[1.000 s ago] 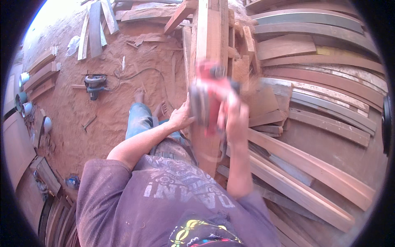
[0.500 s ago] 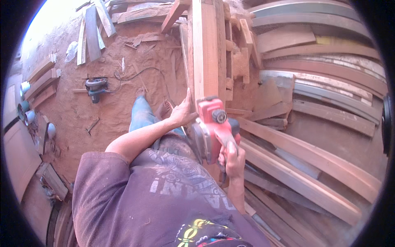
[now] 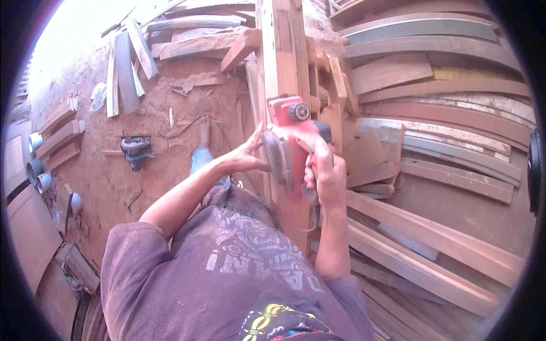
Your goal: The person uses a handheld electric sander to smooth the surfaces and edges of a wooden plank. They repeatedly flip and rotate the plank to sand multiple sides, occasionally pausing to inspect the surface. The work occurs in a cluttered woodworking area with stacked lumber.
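- Well, the person's right hand (image 3: pixel 330 173) is wrapped round the rear handle of a red electric planer (image 3: pixel 293 134), fingers curled under and clamped on the grip.
- The planer sits over a long timber beam (image 3: pixel 289 62), between its left and right edges, the dark front knob (image 3: pixel 299 112) toward the beam's far end; whether its sole touches the wood, I can't tell from here.
- At the beam's left edge, the left hand (image 3: pixel 250 158) grips nothing that I can see: thumb and fingers spread apart, just beside the planer's dark flank. Contact with beam or tool is hard to make out.
- To my eye this is a planing pass, the tool partway along the beam and borne by the right hand.
- The next move, I'd judge, calls for even pressure, the planer level between both edges, and the left hand clear of its underside.
- Past the left edge, well apart on the sandy ground (image 3: pixel 165 170), lie a circular saw (image 3: pixel 135 150) and a hammer (image 3: pixel 134 198); planks (image 3: pixel 438 236) lie off the right edge.
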A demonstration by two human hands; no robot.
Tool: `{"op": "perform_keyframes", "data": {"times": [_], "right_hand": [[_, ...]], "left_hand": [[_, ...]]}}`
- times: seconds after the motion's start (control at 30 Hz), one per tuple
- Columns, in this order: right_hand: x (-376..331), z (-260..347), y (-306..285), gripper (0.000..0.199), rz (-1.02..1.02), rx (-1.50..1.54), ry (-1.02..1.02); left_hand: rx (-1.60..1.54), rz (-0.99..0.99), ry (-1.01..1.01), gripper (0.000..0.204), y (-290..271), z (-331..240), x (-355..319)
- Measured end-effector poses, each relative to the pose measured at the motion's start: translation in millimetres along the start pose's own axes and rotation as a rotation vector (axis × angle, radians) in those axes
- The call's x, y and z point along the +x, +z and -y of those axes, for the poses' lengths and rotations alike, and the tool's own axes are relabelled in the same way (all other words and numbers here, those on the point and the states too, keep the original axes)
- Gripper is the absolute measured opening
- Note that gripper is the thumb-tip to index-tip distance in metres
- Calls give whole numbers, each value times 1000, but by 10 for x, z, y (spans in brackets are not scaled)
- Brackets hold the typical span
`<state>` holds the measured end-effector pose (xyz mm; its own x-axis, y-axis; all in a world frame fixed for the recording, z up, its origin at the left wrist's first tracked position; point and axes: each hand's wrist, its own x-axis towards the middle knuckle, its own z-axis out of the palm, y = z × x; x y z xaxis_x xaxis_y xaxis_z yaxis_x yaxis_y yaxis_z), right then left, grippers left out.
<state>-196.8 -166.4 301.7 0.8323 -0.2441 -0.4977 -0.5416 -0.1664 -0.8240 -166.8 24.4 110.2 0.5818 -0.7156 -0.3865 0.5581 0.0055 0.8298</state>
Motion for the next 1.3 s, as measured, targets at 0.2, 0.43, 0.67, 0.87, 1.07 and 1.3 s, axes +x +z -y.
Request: {"op": "perform_keyframes", "data": {"times": [0.2,0.43,0.67,0.87,1.07,1.3], "right_hand": [[1254,807,364,49,26,-42,29],[2726,1727,914,57,100,-67,-128],[3688,2259,1100,48,132,-78,-160],[2122,1413,617,60,79,-102,-81],[2508,1592,866,56,62,-62,-111],[3580,2207,1041,53,89,-57,-121]], "left_hand": [[327,-147,195,142,-135,-135,580],[498,1,-179,148,-94,-377,570],[546,67,-170,144,-180,-609,514],[578,128,-213,144,-148,-743,527],[591,93,-198,143,-121,-522,565],[581,174,-316,140,-257,-923,503]]}}
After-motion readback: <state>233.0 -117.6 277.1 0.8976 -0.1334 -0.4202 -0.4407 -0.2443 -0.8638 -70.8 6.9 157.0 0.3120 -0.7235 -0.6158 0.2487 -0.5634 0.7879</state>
